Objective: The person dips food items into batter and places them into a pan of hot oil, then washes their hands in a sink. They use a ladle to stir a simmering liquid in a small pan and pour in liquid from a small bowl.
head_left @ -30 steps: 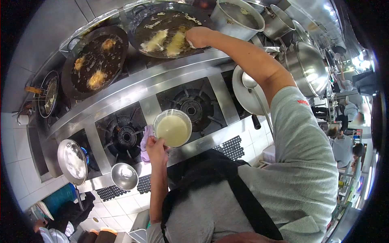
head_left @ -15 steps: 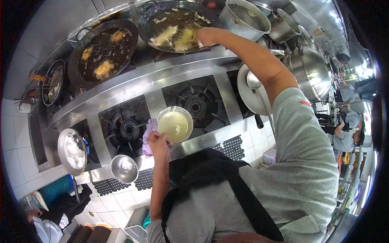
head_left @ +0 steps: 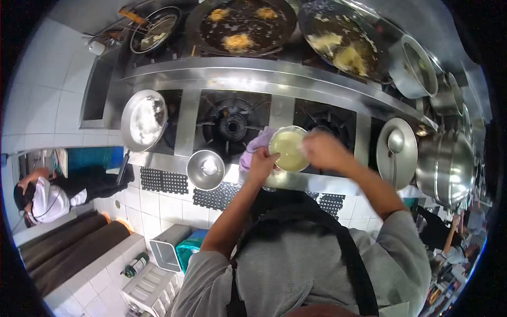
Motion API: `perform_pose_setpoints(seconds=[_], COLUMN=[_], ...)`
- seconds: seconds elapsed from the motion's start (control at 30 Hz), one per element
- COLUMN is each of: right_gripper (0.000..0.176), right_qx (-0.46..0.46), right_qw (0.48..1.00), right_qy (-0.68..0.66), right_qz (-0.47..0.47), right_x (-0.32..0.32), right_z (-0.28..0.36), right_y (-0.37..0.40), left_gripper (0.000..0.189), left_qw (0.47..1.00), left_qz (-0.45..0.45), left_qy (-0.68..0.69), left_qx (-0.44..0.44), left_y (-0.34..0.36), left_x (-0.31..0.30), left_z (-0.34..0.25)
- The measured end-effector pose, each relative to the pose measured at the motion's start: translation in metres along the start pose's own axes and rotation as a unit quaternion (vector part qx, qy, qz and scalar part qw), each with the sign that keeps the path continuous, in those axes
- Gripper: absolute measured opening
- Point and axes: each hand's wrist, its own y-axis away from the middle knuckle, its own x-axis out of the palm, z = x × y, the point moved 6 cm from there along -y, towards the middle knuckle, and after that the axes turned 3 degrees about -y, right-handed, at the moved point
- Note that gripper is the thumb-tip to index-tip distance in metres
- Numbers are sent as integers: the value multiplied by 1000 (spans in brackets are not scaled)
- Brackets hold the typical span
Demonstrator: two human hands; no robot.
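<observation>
A bowl of pale, creamy batter [head_left: 290, 151] is at the front of the stove, tilted slightly so that its inside shows. My left hand [head_left: 263, 165] grips its left rim, fingers closed. A purple cloth [head_left: 255, 146] lies against that same side, beside my fingers. At the bowl's right rim is my right hand [head_left: 326, 151], smeared by motion; its fingers and anything in them cannot be made out. Beyond, a wok of oil [head_left: 364, 39] holds pale battered pieces [head_left: 350, 61]. Another wok [head_left: 211, 39] has three golden fried pieces [head_left: 238, 42] in dark oil.
A steel bowl [head_left: 205, 170] and a white-coated pan [head_left: 143, 121] stand to the left. On the right are a ladle [head_left: 395, 142] in a shallow pan, a large steel pot [head_left: 446, 166] and a tall pot [head_left: 413, 68]. Other people [head_left: 47, 195] are at both sides.
My right hand has come back from the right wok to the bowl's rim. My left hand keeps hold of the bowl. The camera view has turned, shifting the stove rightward.
</observation>
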Motion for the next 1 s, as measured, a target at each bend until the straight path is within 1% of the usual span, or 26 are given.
perform_pose_setpoints(seconds=[0.03,0.07,0.13,0.17,0.2,0.23,0.27,0.3,0.33,0.37,0.4,0.47,0.53,0.57,0.6,0.63,0.67,0.7,0.73,0.77,0.8,0.83,0.9,0.93,0.97,1.0], right_gripper=[13,15,18,19,20,20,20,21,22,22,22,23,24,24,24,25,25,25,27,28,28,29,30,29,27,27], right_qx=[-5,-12,-23,-14,-2,26,31,8,-11,2,7,41,33,56,84,65,43,66,35,-1,9,28,45,41,36,37], right_qw=[1000,997,996,992,987,982,981,979,976,975,976,973,977,977,973,976,980,977,975,973,971,973,972,969,965,963], right_qy=[9,-10,2,1,1,-24,-23,-1,22,25,33,51,-3,6,11,18,24,27,39,52,52,47,42,46,48,46], right_qz=[-18,-69,-90,-124,-159,-186,-189,-203,-216,-222,-216,-221,-212,-206,-217,-205,-191,-200,-214,-226,-232,-225,-225,-240,-255,-262], right_x=[30,43,72,81,85,78,79,77,77,81,90,92,93,91,91,93,97,98,99,100,100,100,100,98,97,97], right_z=[8,19,19,14,12,16,16,16,18,15,11,3,7,9,8,9,10,3,4,7,5,1,-2,-2,-1,-3], right_y=[-2,-4,-13,-17,-18,-18,-20,-20,-20,-20,-21,-18,-22,-23,-24,-24,-23,-22,-22,-21,-19,-18,-16,-14,-12,-12], left_gripper=[21,21,28,32,31,34,34,29,25,24,25,27,32,37,38,33,31,31,32,33,35,36,37,40,39,34], left_qw=[999,999,969,965,956,952,920,836,787,775,739,687,664,630,635,661,633,689,661,695,693,660,711,625,724,817], left_qz=[20,14,54,-5,-33,-68,-136,-239,-279,-289,-328,-313,-323,-293,-279,-278,-269,-305,-268,-303,-281,-288,-238,-295,-249,-242], left_qy=[-42,-43,-238,-252,-281,-278,-307,-437,-479,-478,-510,-614,-636,-686,-698,-672,-697,-639,-674,-629,-641,-662,-627,-674,-581,-466], left_qx=[-2,-1,27,68,83,107,202,229,271,296,292,230,224,215,179,185,204,155,190,171,172,208,214,261,276,238], left_y=[1,-1,-8,-20,-34,-49,-90,-97,-120,-152,-178,-225,-259,-285,-284,-278,-309,-281,-290,-284,-283,-276,-245,-239,-182,-167], left_x=[-2,-12,-38,-61,-83,-108,-142,-157,-173,-193,-209,-223,-232,-240,-233,-226,-245,-231,-234,-240,-246,-258,-285,-320,-309,-345], left_z=[-4,-13,-41,-64,-101,-136,-156,-209,-245,-267,-286,-317,-328,-324,-331,-334,-322,-333,-331,-330,-327,-321,-306,-287,-297,-279])
